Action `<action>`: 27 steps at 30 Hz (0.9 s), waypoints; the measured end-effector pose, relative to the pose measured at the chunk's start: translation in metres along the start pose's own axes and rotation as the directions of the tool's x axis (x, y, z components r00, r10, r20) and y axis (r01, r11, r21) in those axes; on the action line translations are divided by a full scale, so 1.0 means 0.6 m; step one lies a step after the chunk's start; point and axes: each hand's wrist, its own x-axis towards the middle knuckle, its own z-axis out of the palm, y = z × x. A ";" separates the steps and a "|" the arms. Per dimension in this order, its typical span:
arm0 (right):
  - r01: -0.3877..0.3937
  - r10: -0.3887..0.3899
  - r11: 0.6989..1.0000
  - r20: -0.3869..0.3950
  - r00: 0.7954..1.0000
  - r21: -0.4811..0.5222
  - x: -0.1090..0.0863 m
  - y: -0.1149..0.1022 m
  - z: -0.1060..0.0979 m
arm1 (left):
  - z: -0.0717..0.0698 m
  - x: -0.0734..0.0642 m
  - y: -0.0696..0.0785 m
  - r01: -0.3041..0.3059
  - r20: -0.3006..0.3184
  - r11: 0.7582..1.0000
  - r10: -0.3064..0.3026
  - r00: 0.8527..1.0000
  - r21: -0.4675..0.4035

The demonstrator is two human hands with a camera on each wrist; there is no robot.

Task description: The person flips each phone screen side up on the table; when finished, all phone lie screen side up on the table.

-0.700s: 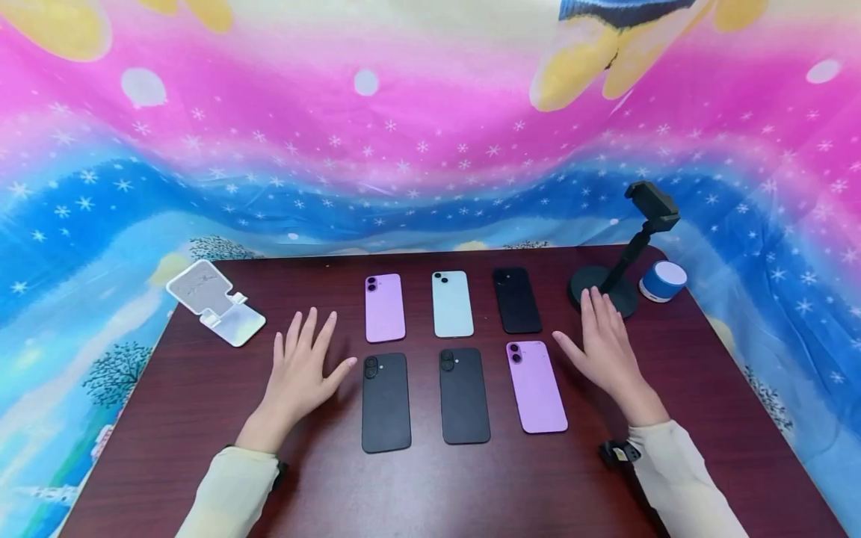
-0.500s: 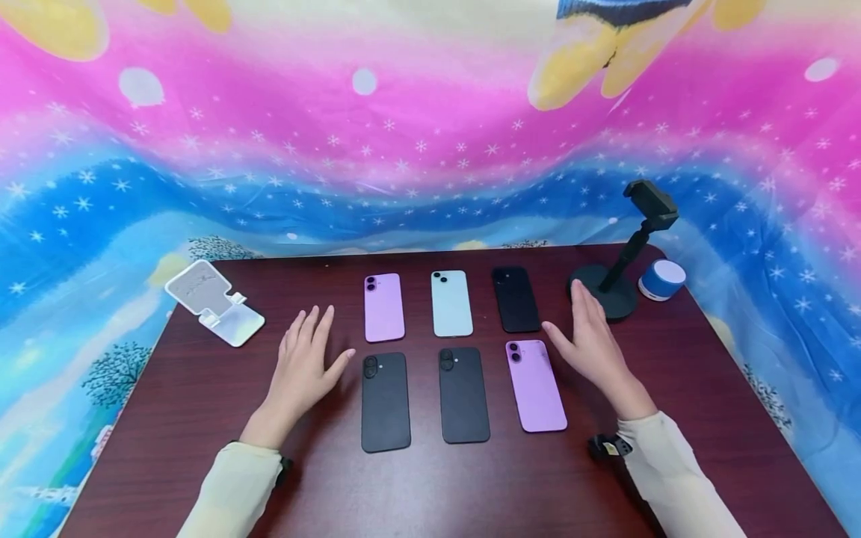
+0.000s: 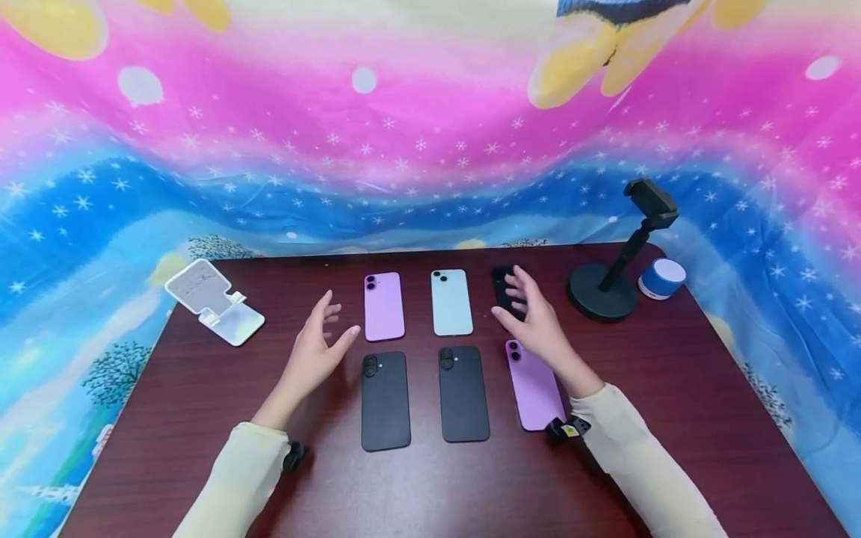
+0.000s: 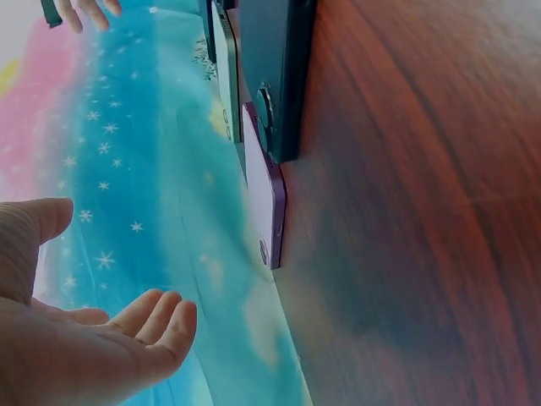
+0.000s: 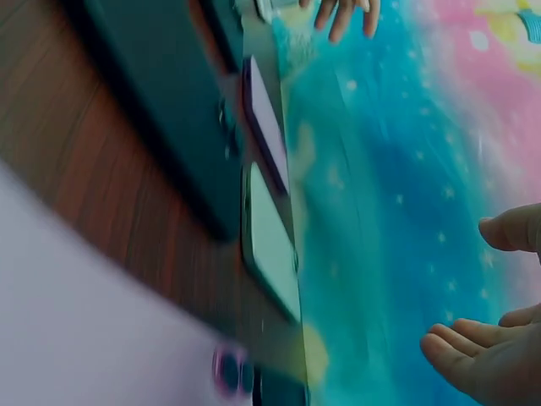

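Note:
Several phones lie face down in two rows. The far row has a purple phone (image 3: pixel 384 308), a pale mint phone (image 3: pixel 452 303) and a black phone (image 3: pixel 501 288). Nearer are two dark phones, one on the left (image 3: pixel 386 402) and one in the middle (image 3: pixel 464 394), then another purple phone (image 3: pixel 537 396). My left hand (image 3: pixel 312 355) hovers left of the far purple phone, thumb apart from loosely bent fingers, holding nothing. Over the right column, my right hand (image 3: pixel 538 325) partly covers the black phone and the near purple one. Its palm (image 5: pixel 507 364) shows nothing held.
A white folding phone stand (image 3: pixel 229 310) is at the table's left. At the back right are a black phone holder (image 3: pixel 602 293) on a round base and a small blue-and-white cylinder (image 3: pixel 662 280). A patterned cloth (image 3: pixel 403 149) hangs behind the dark red wooden table (image 3: pixel 430 493).
My right hand has moved left from beside the holder's base to over the right-hand phones. The left hand has turned inward and shifted slightly right. The phones have stayed put.

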 end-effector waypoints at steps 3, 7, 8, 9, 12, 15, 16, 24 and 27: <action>-0.016 0.012 0.998 0.065 0.998 0.066 0.011 -0.018 0.018 | 0.002 0.006 0.000 0.018 0.025 0.998 -0.016 1.000 -0.054; -0.040 0.020 0.990 0.144 0.989 0.137 0.019 -0.059 0.039 | 0.006 0.014 -0.002 0.058 0.058 0.993 -0.052 0.997 -0.101; -0.047 0.022 0.988 0.161 0.987 0.150 0.021 -0.062 0.046 | 0.007 0.016 -0.003 0.070 0.065 0.991 -0.064 0.996 -0.110; -0.055 0.027 0.986 0.177 0.984 0.158 0.024 -0.064 0.053 | 0.008 0.018 -0.005 0.085 0.074 0.989 -0.077 0.994 -0.118; -0.077 0.036 0.980 0.216 0.976 0.184 0.033 -0.055 0.081 | 0.012 0.026 -0.008 0.130 0.094 0.983 -0.118 0.989 -0.132; -0.110 0.056 0.974 0.258 0.964 0.199 0.040 -0.042 0.112 | 0.018 0.035 -0.013 0.168 0.103 0.976 -0.155 0.983 -0.136; -0.129 0.068 0.970 0.277 0.958 0.208 0.042 -0.041 0.122 | 0.020 0.037 -0.014 0.175 0.103 0.975 -0.162 0.981 -0.133; -0.265 0.185 0.942 0.337 0.923 0.208 0.060 -0.031 0.187 | 0.042 0.053 -0.028 0.229 0.134 0.963 -0.211 0.968 -0.145; -0.305 0.225 0.926 0.322 0.919 0.223 0.073 -0.028 0.203 | 0.048 0.060 -0.033 0.254 0.146 0.953 -0.232 0.962 -0.162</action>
